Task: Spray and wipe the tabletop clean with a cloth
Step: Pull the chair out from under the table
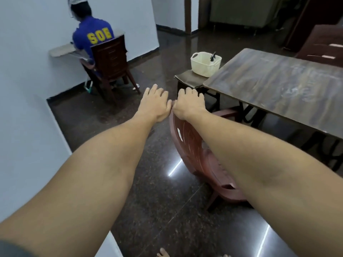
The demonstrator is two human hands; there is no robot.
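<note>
Out front, the right hand (191, 105) curls its fingers over the top of a red-brown plastic chair (185, 141). The left hand (155, 104) lies flat and loose just beside it, fingers spread. The dark wooden tabletop (278, 86) is off to the right. A cream plastic basket (205, 65) sits by its corner.

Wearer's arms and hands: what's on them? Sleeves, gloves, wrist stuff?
Both forearms are bare. The left hand and right hand wear no gloves, and no rings, watch or bands show. The only clothing in view is a dark grey sleeve edge on the left arm. No sleeve shows on the right arm.
</note>
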